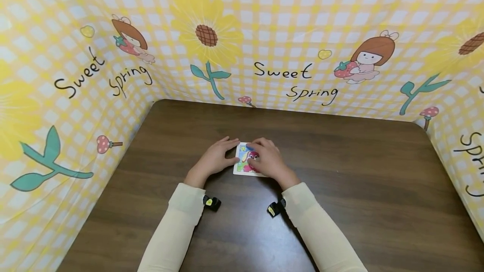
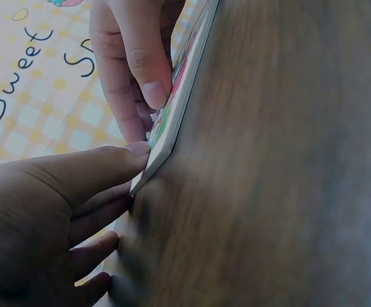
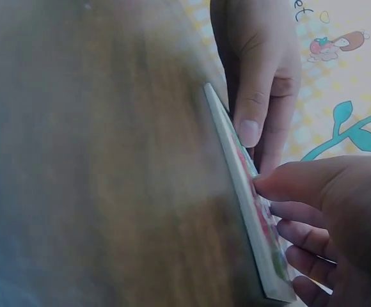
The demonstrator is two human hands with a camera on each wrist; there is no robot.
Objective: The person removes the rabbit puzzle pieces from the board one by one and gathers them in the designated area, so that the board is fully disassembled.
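Observation:
A small flat board (image 1: 242, 170) with a white rim and a bright cartoon picture lies on the wooden table. Red, pink, blue and green show in the picture. My left hand (image 1: 214, 157) touches the board's left edge, its thumb at the edge and its other fingertips by the far corner. Across the right part of the picture rests my right hand (image 1: 270, 158), covering much of it. In the right wrist view, the right thumb (image 3: 288, 179) touches the picture while the other fingers are relaxed and slightly bent over the board.
The brown wooden table (image 1: 359, 188) reaches out on all sides of the board. A yellow checked cloth (image 1: 287, 45) with flowers and lettering hangs behind it and along both sides. Black wrist cameras (image 1: 214, 203) sit at the cuffs of the cream sleeves (image 1: 170, 226).

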